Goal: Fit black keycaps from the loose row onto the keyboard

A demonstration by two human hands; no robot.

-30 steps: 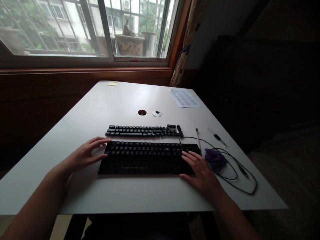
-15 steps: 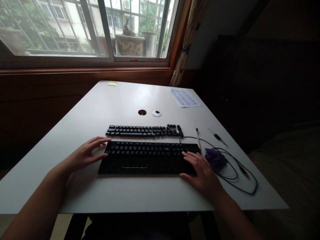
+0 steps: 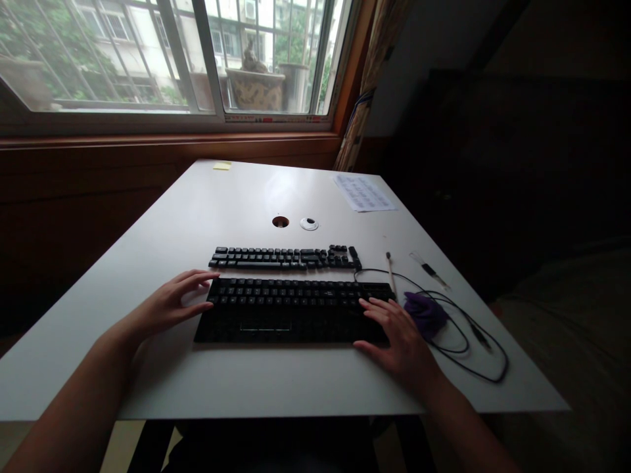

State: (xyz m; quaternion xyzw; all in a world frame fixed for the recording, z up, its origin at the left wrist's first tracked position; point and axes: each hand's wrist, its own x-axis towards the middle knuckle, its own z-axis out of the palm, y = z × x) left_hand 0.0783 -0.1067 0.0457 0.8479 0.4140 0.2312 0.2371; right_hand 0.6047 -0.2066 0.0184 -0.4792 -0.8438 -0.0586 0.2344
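A black keyboard lies flat on the white table, its upper rows fitted with keycaps and its lower part bare of them. At its left end is my left hand, open, with thumb and fingertips apart and touching the edge. My right hand rests open over the right end, fingers stretched across it and thumb by the front edge. Behind the keyboard, loose black keycaps are laid out in rows. The part of the keyboard under my right hand is hidden.
Right of the keyboard are a purple cloth, a coiled black cable, a brush-like stick and a wire keycap puller. Farther back lie printed papers, a white round cover, a table hole and yellow notes.
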